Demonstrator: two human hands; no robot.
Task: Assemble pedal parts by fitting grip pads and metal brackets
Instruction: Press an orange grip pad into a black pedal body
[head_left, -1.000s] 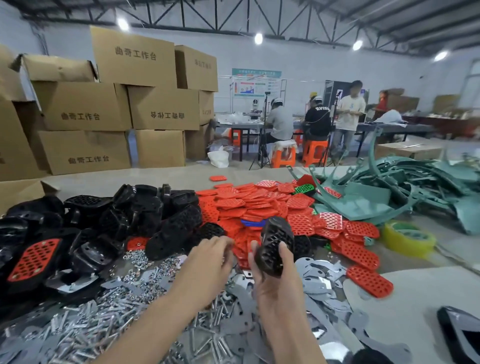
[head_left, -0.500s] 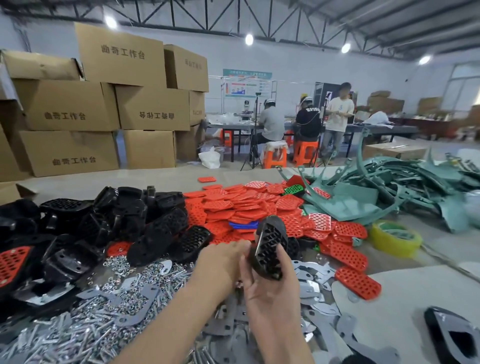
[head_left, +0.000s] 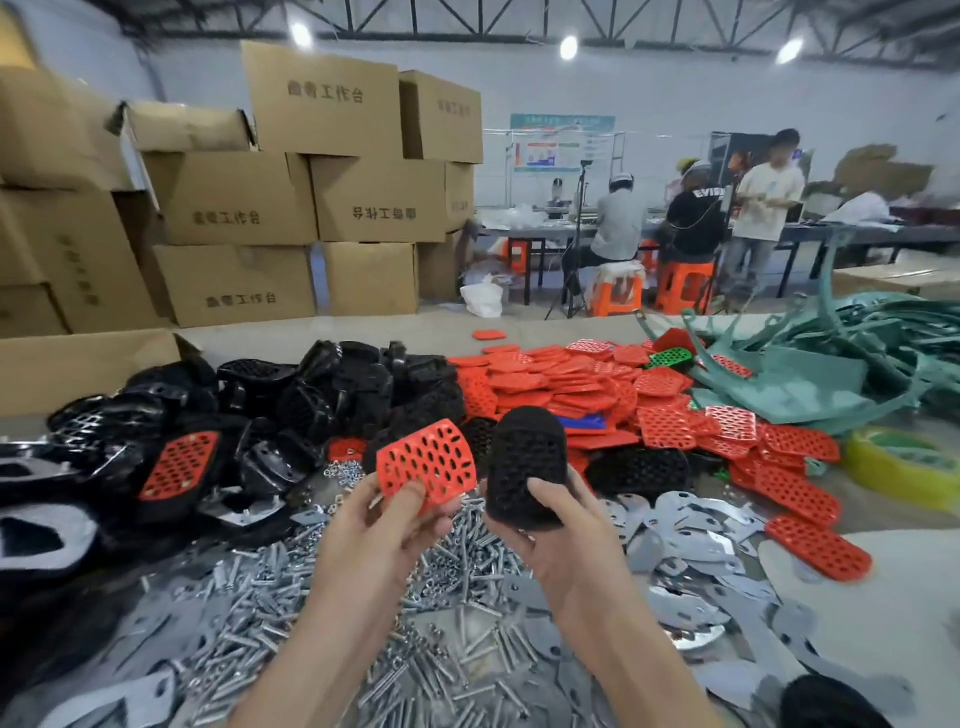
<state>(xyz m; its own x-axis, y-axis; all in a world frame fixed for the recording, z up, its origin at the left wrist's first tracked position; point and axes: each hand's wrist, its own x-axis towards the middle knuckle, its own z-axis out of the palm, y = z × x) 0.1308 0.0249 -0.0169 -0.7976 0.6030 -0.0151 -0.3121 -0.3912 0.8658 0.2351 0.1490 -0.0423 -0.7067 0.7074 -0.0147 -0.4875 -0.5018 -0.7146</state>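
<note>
Observation at the worktop (head_left: 893, 613), head view.

The left hand (head_left: 387, 525) holds one red grip pad (head_left: 426, 465) by its lower edge. The thumb lies on the near face and the fingers (head_left: 441, 512) are curled behind it. The pad stands nearly upright with its perforated face toward the camera, raised above the loose hardware.

The right hand (head_left: 566, 540) grips a black pedal body (head_left: 527, 467). The thumb crosses the lower front and the remaining fingers wrap round the back (they are mostly hidden). The body stands upright with its rounded end up, just beside the red pad. Whether the two parts touch cannot be told.

Stock on the worktop:
- A heap of black pedal bodies (head_left: 311, 405) lies to the left. One of them (head_left: 179, 465) has a red pad already fitted.
- A spread of red grip pads (head_left: 571, 384) lies beyond the hands and runs to the right. It includes one green pad (head_left: 670, 357).
- Loose bolts (head_left: 291, 587) lie beneath the forearms.
- Flat metal brackets (head_left: 691, 545) lie to the right of the bolts.
- Teal moulded parts (head_left: 831, 374) are piled at the far right.
- A roll of yellow tape (head_left: 904, 467) sits near them.

Surroundings: cardboard boxes (head_left: 234, 197) are stacked at the rear left. Other workers are at a distant table (head_left: 857, 234), two of them seated on orange stools (head_left: 618, 293).
</note>
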